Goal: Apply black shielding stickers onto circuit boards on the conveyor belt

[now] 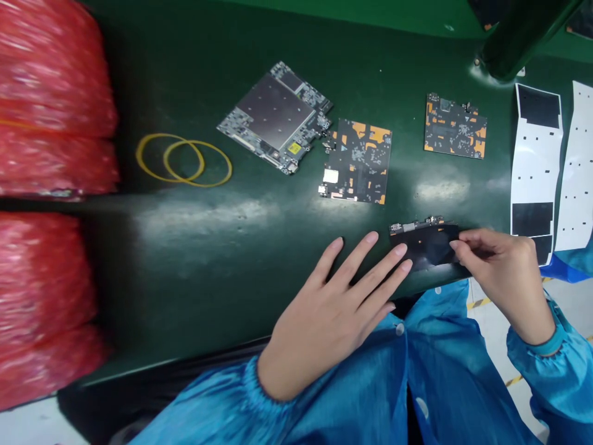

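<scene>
Red mesh bags pile at the left of the green workbench. Yellow rubber bands lie left of three circuit boards, with black-and-white sheets far right.

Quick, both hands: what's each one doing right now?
Left hand: open, fingertips resting on the black sheet.
Right hand: closed, pinching the black sheet.
</scene>
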`<state>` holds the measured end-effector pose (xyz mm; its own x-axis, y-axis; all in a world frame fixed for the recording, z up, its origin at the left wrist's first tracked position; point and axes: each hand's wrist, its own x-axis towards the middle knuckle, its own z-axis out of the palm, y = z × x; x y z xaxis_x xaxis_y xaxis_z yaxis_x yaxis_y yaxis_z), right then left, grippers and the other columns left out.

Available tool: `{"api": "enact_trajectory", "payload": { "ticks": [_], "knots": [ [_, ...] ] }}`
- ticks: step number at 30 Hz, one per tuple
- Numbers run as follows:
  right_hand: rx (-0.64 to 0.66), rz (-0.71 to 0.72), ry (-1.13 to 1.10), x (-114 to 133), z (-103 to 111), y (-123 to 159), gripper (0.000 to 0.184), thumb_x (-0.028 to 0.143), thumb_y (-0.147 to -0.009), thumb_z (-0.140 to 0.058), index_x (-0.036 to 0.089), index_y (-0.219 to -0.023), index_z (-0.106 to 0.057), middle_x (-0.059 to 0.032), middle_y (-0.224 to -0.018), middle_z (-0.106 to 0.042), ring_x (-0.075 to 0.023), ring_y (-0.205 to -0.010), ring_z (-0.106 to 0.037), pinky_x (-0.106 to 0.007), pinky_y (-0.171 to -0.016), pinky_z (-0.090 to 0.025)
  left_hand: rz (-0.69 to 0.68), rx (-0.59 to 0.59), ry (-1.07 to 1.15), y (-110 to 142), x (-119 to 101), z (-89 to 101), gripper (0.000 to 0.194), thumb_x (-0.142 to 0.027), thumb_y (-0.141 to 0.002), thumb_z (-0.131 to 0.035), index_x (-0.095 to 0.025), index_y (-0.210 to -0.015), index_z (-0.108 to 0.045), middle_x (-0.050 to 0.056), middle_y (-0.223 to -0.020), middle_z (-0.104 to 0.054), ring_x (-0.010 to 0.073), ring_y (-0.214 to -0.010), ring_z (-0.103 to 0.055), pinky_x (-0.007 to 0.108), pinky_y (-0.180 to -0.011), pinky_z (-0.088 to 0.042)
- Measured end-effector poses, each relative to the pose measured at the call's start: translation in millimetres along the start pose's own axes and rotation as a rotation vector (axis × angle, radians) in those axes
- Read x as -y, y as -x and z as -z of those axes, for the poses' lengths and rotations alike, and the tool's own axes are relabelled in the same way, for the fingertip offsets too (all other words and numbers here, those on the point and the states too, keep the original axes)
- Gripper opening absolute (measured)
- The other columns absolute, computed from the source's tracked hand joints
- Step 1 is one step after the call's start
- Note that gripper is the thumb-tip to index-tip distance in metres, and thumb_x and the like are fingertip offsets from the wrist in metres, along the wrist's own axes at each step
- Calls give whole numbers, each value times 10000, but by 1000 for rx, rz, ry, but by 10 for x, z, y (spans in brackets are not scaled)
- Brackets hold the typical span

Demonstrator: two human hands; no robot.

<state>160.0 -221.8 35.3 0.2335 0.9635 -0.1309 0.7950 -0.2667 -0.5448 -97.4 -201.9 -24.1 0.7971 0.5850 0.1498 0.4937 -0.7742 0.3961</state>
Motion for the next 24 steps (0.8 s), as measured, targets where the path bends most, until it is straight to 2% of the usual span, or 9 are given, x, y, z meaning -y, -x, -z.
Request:
{"api": "enact_trajectory", "payload": {
  "ticks": [4, 7, 9, 10, 12, 14, 16, 18, 24],
  "knots": [
    [-2, -12, 87, -18, 121, 39, 162, 355, -935, -723, 253, -897, -842, -14, -763, -823, -214, -634, -776, -316, -603, -572, 3, 1, 2, -1, -4, 9, 512, -384, -1046, -595, -244, -1537, -568, 30, -1593, -569, 369, -1550, -431, 597, -1328, -229],
    [-63, 70, 166, 40, 133, 123, 187, 345, -988, -678, 249, -945, -832, -26, -803, -824, -195, -629, -753, -317, -614, -570, -2, -7, -3, -3, -6, 7, 510, -392, -1057, -570, -232, -1542, -564, 19, -1614, -544, 368, -1556, -417, 584, -1342, -182],
    [-108, 215, 221, 120, 36, 200, 215, 319, -1024, -626, 232, -1061, -819, -68, -959, -837, -224, -797, -776, -355, -756, -608, -4, -4, -5, -5, -5, -2, 501, -392, -1059, -564, -234, -1534, -574, 20, -1609, -552, 362, -1556, -418, 573, -1347, -168],
    [-105, 306, 255, 162, -46, 240, 258, 326, -1036, -600, 219, -1157, -801, -100, -1104, -828, -265, -971, -775, -405, -890, -609, -2, -5, -6, -5, -4, -9, 495, -392, -1058, -564, -235, -1527, -582, 26, -1598, -565, 358, -1552, -426, 567, -1347, -169],
    [-28, 468, 344, 221, -247, 310, 430, 395, -1048, -553, 180, -1389, -702, -141, -1447, -694, -362, -1372, -606, -546, -1153, -481, -2, -17, -8, -3, 1, -27, 483, -397, -1056, -567, -232, -1508, -604, 48, -1563, -605, 354, -1536, -452, 562, -1343, -183],
    [81, 539, 440, 224, -442, 359, 625, 486, -1052, -503, 131, -1565, -537, -140, -1660, -483, -409, -1574, -349, -637, -1263, -308, -1, -39, -13, 1, 6, -44, 474, -407, -1060, -558, -225, -1493, -622, 68, -1528, -638, 352, -1519, -476, 558, -1338, -196],
    [140, 531, 509, 170, -572, 386, 732, 531, -1054, -469, 107, -1646, -403, -132, -1732, -356, -416, -1625, -216, -670, -1288, -207, 3, -43, -22, 5, 11, -54, 472, -425, -1071, -531, -236, -1494, -623, 60, -1518, -648, 340, -1514, -485, 545, -1338, -194],
    [155, 498, 543, 88, -612, 400, 766, 539, -1055, -452, 128, -1687, -316, -117, -1758, -299, -412, -1637, -171, -682, -1295, -143, 15, -35, -28, 8, 13, -54, 472, -444, -1088, -488, -260, -1505, -612, 36, -1527, -642, 317, -1516, -483, 523, -1344, -178],
    [140, 425, 566, -136, -458, 427, 799, 454, -1062, -437, 161, -1732, -113, -87, -1775, -256, -406, -1647, -142, -689, -1303, -81, 36, -12, -20, 0, 14, -51, 471, -469, -1097, -450, -298, -1505, -611, -14, -1565, -606, 298, -1530, -459, 501, -1347, -160]
  ]
}}
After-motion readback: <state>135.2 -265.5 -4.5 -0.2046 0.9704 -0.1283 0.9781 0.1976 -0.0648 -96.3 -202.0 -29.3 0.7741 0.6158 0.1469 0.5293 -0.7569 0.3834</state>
